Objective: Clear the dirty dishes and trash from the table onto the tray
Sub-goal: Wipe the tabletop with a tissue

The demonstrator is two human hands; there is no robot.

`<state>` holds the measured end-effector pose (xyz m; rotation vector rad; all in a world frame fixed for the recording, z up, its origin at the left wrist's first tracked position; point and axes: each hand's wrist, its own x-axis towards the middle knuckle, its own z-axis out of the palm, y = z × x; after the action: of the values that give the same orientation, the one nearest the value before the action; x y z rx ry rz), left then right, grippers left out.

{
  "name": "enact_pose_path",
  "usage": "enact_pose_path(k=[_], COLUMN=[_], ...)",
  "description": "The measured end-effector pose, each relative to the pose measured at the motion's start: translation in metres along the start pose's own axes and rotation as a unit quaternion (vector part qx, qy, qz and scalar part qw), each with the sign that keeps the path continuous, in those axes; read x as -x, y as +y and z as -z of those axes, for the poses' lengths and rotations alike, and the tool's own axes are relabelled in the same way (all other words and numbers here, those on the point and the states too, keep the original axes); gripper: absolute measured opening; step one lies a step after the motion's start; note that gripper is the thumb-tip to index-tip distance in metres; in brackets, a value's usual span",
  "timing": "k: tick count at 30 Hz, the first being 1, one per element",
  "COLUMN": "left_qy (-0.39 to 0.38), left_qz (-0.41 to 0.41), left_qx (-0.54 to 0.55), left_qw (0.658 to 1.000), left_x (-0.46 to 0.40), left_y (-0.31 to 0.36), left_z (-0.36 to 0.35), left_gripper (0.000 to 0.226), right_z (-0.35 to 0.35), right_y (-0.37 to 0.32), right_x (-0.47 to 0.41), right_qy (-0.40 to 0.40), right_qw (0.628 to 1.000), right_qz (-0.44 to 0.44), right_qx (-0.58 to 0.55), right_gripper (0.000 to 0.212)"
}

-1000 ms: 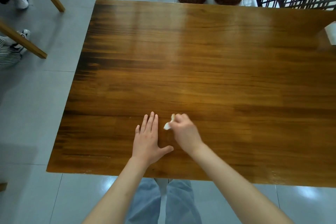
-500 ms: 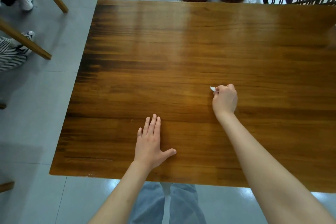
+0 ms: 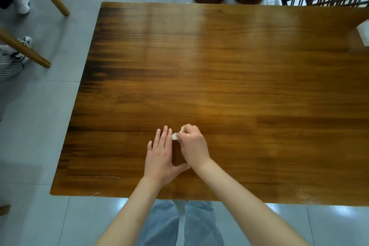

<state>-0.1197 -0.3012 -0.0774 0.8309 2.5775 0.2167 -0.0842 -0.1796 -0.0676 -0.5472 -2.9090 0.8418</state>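
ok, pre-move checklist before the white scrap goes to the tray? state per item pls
1. White scrap held: ok, right hand has its fingers curled round it.
2. Left hand free: ok, flat on the table, fingers straight.
3. Tray located: not ok, none in view.
4. Hands clear of each other: not ok, scrap sits right beside the left fingertips.
5. Other trash left: cannot tell; a white object is cut off at the right edge.

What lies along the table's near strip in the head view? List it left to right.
Bare table → left hand, flat on the wood → white wad → right hand, pinching the wad → bare table.
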Motion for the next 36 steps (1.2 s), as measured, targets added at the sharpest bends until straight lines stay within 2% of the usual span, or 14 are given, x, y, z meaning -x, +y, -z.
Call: enact_pose_path(k=[5, 9, 17, 23, 28, 32, 36], left_qy=[-0.001, -0.004, -0.031, -0.012, 0.017, 0.030, 0.030], left_qz=[-0.001, -0.002, -0.012, -0.079, -0.137, -0.184, -0.202], left_qx=[-0.013, -0.020, -0.040, -0.039, -0.028, -0.024, -0.016], left_qw=[1.000, 1.000, 0.999, 0.996, 0.990, 0.982, 0.979], left_x=[0.000, 0.000, 0.002, 0.008, 0.005, 0.013, 0.026], left_y=[-0.002, -0.004, -0.004, 0.004, 0.017, 0.032, 0.048], left_z=[-0.002, -0.003, 0.003, 0.022, 0.045, 0.052, 0.055], left_gripper=[0.111, 0.114, 0.124, 0.120, 0.114, 0.111, 0.110], right_z=[-0.001, 0.006, 0.022, 0.035, 0.056, 0.075, 0.092], right_y=[0.000, 0.001, 0.020, 0.014, -0.003, -0.014, -0.009], right_x=[0.032, 0.056, 0.096, 0.096, 0.092, 0.100, 0.112], right_qy=[-0.050, -0.057, 0.034, 0.110, 0.164, 0.199, 0.235], right_qw=[0.998, 0.998, 0.991, 0.961, 0.941, 0.930, 0.922], right_qz=[0.030, 0.009, -0.127, -0.251, -0.295, -0.298, -0.295], right_qx=[-0.001, 0.003, 0.006, -0.022, -0.038, -0.086, -0.082], right_gripper=[0.013, 0.011, 0.008, 0.014, 0.020, 0.021, 0.022])
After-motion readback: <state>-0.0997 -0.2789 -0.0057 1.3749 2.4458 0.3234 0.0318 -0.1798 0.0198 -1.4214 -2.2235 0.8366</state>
